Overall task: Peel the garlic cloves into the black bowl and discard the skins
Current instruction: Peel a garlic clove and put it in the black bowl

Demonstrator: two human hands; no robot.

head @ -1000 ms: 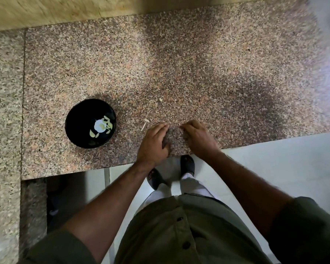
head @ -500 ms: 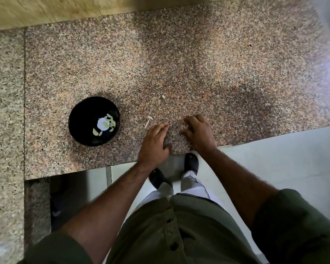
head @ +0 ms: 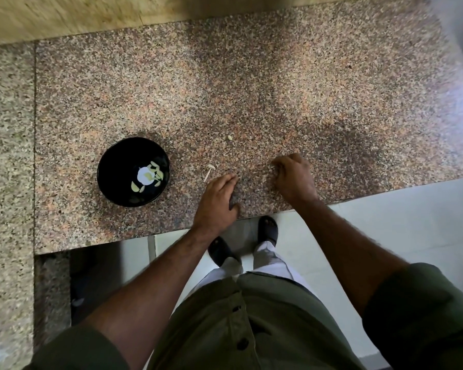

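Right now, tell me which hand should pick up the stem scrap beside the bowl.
Left. The left hand lies flat with fingertips almost at the stem scrap; the right hand is curled, farther right.

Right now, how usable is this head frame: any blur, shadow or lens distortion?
Head view: the top and right edges smear with motion blur; the granite counter carries soft dark shadow patches; straight edges bow from the wide-angle lens; the centre stays sharp enough to show the black bowl and pale cloves inside.

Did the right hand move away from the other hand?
Yes. The right hand has slid right along the granite counter, widening its gap from the left hand and the black bowl.
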